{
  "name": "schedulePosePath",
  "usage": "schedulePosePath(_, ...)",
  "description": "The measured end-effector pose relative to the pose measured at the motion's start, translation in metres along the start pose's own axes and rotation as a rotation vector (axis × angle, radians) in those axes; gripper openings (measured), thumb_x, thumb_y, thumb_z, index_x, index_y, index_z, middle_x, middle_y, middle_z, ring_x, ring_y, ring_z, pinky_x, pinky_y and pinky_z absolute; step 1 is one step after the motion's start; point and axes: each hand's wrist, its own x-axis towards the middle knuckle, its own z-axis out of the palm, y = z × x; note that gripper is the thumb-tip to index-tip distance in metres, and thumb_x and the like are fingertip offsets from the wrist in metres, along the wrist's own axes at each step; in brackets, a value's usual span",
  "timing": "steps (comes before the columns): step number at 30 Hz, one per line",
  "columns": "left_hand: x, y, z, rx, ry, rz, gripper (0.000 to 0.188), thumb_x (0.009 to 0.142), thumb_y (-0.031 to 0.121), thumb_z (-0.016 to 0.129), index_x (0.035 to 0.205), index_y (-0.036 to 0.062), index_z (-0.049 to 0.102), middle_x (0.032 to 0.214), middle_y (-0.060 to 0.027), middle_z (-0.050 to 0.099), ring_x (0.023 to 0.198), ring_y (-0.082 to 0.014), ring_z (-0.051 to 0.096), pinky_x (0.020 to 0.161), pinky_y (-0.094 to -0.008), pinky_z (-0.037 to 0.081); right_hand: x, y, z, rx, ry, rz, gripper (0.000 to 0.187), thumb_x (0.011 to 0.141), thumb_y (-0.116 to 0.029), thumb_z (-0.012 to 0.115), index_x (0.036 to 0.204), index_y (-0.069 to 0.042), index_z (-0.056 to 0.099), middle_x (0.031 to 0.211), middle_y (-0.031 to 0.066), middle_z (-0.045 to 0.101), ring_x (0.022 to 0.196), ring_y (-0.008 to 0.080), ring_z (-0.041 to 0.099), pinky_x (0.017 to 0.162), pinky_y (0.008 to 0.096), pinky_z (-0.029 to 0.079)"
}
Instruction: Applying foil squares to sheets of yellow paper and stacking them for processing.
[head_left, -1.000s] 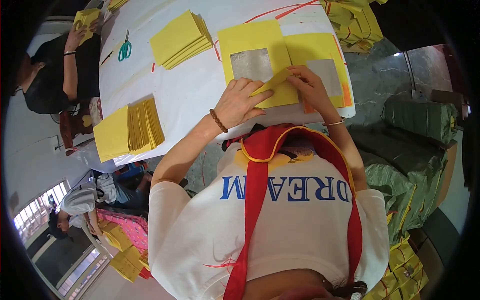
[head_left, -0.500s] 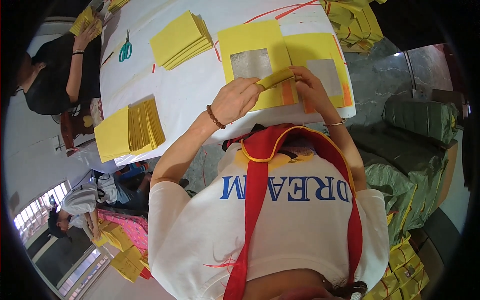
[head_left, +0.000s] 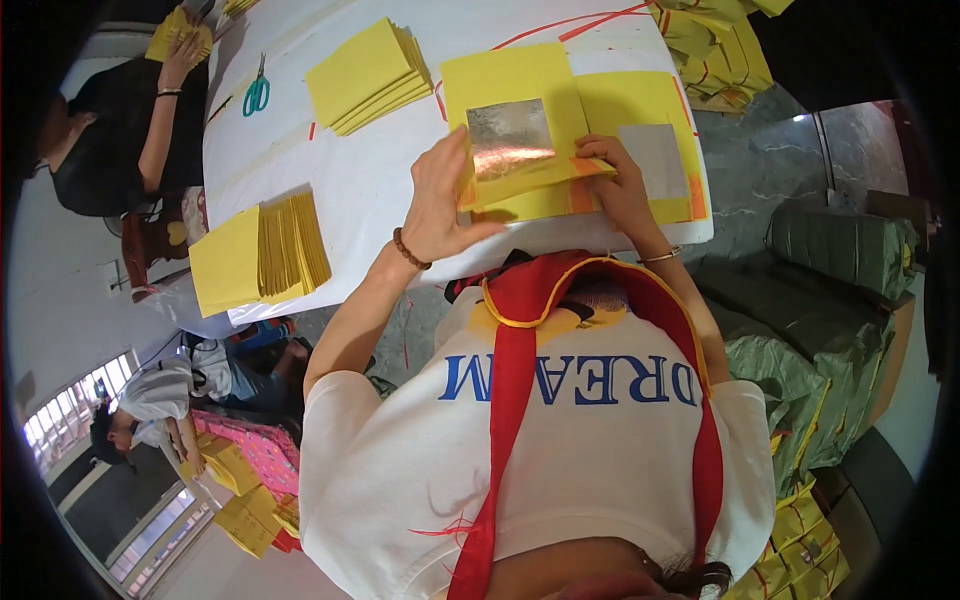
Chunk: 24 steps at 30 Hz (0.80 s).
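Observation:
A yellow paper sheet (head_left: pixel 516 72) with a silver square patch (head_left: pixel 508 138) lies at the near edge of the table, its near part lifted a little. At its left edge is my left hand (head_left: pixel 440 195), fingers stretched and thumb spread apart, holding nothing. My right hand (head_left: pixel 618 178) pinches the sheet's near right corner. Under and to the right of it lies a second yellow sheet (head_left: pixel 628 92), with a grey square patch (head_left: pixel 652 160) and orange along its near edge. Part of that sheet is hidden by the upper one and by my right hand.
On the white table (head_left: pixel 370 200) are a folded yellow paper stack (head_left: pixel 362 75), a fanned stack (head_left: pixel 285 250), teal-handled scissors (head_left: pixel 257 93) and red strips (head_left: pixel 570 25). Co-workers handle yellow paper at left (head_left: pixel 125 140) and lower left (head_left: pixel 165 390). Green wrapped bundles (head_left: pixel 770 380) stand at right.
The sheet's near edge, rolled up between both hands before, has unrolled and lies flatter. My left hand has let go and moved left to the sheet's side; my right hand stays at the right corner.

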Motion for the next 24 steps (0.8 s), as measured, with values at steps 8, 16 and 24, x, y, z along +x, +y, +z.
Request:
schedulePosePath(8,-0.007,-0.014,0.035,-0.275,0.130,-0.229,0.103,0.068,0.023,0.078,0.142,0.0012,0.010,0.139,-0.0188,0.027,0.125,-0.0298,0.033,0.105,-0.0414,0.026,0.000,0.000,0.000,-0.007,-0.013,0.005,0.045,0.064,0.015,0.047,0.104,-0.003,0.055,0.115,0.0087,0.051,0.111,0.0189,0.049,0.097,0.0288,0.038)
schedulePosePath(16,-0.005,-0.026,0.041,-0.243,0.159,-0.167,0.109,0.066,0.031,0.080,0.142,0.0008,0.008,0.142,-0.0176,0.026,0.126,-0.0281,0.035,0.104,-0.0409,0.028,-0.004,0.000,0.004,0.146,-0.017,0.045,0.047,0.068,0.011,0.056,0.112,-0.005,0.053,0.122,0.0083,0.048,0.115,0.0197,0.047,0.097,0.0297,0.039)
schedulePosePath(24,0.002,-0.023,0.034,-0.072,0.103,-0.086,0.052,0.071,0.020,0.071,0.116,0.0052,0.051,0.120,-0.0127,0.052,0.115,-0.0298,0.045,0.096,-0.0390,0.034,-0.003,-0.016,0.005,-0.177,0.002,-0.065,0.050,0.068,0.004,0.066,0.115,-0.008,0.054,0.129,0.0108,0.044,0.120,0.0263,0.043,0.099,0.0328,0.037)
